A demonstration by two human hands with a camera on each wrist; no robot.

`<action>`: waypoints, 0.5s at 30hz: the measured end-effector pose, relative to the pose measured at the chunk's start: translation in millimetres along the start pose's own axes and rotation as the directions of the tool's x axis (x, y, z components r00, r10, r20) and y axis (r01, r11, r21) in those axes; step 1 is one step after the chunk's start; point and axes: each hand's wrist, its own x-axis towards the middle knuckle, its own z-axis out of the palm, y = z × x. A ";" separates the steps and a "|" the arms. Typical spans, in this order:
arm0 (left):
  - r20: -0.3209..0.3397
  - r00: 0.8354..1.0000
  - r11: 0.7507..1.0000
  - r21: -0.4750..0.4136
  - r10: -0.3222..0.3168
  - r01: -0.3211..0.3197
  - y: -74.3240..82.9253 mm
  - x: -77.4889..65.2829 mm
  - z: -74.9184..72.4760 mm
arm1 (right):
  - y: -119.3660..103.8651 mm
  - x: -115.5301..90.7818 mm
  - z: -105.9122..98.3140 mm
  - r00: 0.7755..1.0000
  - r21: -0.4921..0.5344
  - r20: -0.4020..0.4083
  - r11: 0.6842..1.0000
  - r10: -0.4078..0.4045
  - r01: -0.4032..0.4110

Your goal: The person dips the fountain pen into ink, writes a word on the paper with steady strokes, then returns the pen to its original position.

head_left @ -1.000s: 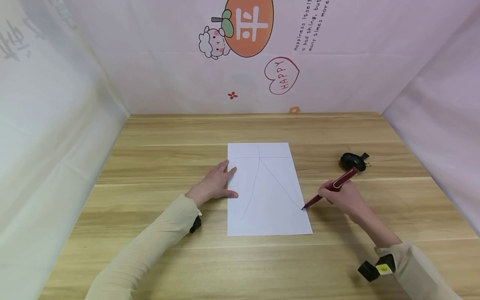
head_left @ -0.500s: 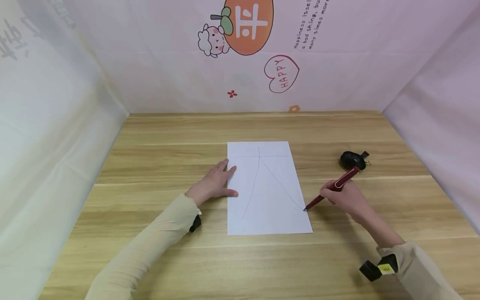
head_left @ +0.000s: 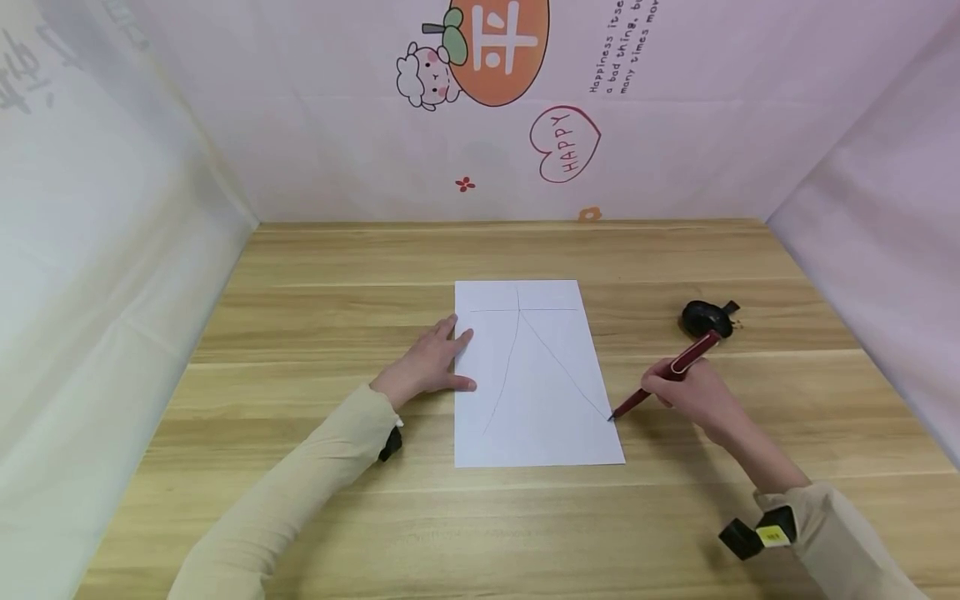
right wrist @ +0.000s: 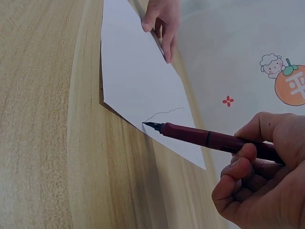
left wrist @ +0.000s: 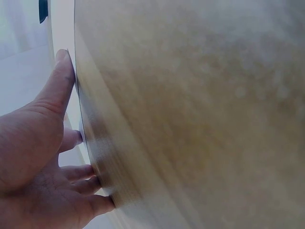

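Note:
A white sheet of paper (head_left: 540,437) lies on the table, bearing thin dark lines: a horizontal stroke crossed by a short upright one, a curve running down left and a diagonal running down right. My left hand (head_left: 426,364) rests on its left edge with fingers spread and straight. In my right hand (head_left: 693,393) a dark red fountain pen (right wrist: 190,135) is pinched between thumb and fingers. The pen's nib touches the paper near its right edge, at the lower end of the diagonal. The left wrist view shows the left hand's fingertips (left wrist: 62,56) along the sheet's edge.
A small black rounded object (head_left: 705,319) with a tab sits beyond the right hand; its kind is unclear. White printed cloth (head_left: 337,158) walls the wooden table (head_left: 337,258) at the back and both sides.
The right hand and pen have moved slightly right, and the diagonal line has grown a little towards the paper's right edge. The left hand stays in place on the sheet.

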 end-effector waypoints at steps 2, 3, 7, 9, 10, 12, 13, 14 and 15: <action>-0.002 1.000 1.000 0.001 -0.001 0.001 0.1 0.1 -0.1 | 0.5 0.4 0.0 1.000 -0.001 0.002 1.000 0.001 -0.001; -0.004 1.000 1.000 0.001 -0.001 0.001 0.2 -0.1 -0.3 | 0.7 0.5 -0.1 1.000 0.000 0.004 1.000 0.001 -0.001; -0.005 1.000 1.000 0.002 0.001 -0.001 0.6 -0.5 -1.0 | 2.8 0.0 -1.0 1.000 0.068 -0.011 0.998 0.008 -0.007; -0.005 1.000 1.000 -0.001 0.002 -0.002 0.9 -0.5 -1.2 | 4.2 -0.5 -1.7 0.999 0.138 -0.041 0.990 0.004 0.001; -0.004 1.000 1.000 -0.002 0.002 -0.002 0.8 -0.4 -1.1 | 5.1 -0.7 -1.9 0.998 0.192 -0.060 0.981 0.000 0.012; -0.003 1.000 1.000 -0.010 0.002 -0.002 1.0 -0.6 -1.1 | 7.1 -0.2 -2.4 0.995 0.323 -0.097 0.945 -0.020 0.051; -0.003 1.000 1.000 -0.013 0.002 -0.002 1.1 -0.8 -1.2 | 8.0 0.2 -2.5 0.993 0.404 -0.114 0.912 -0.031 0.075; -0.003 1.000 1.000 -0.017 0.001 -0.001 1.2 -1.0 -1.3 | 8.7 0.6 -2.7 0.990 0.475 -0.132 0.874 -0.044 0.102; -0.003 1.000 1.000 -0.020 0.000 0.000 1.3 -1.4 -1.4 | 9.4 1.0 -2.8 0.987 0.540 -0.148 0.832 -0.056 0.128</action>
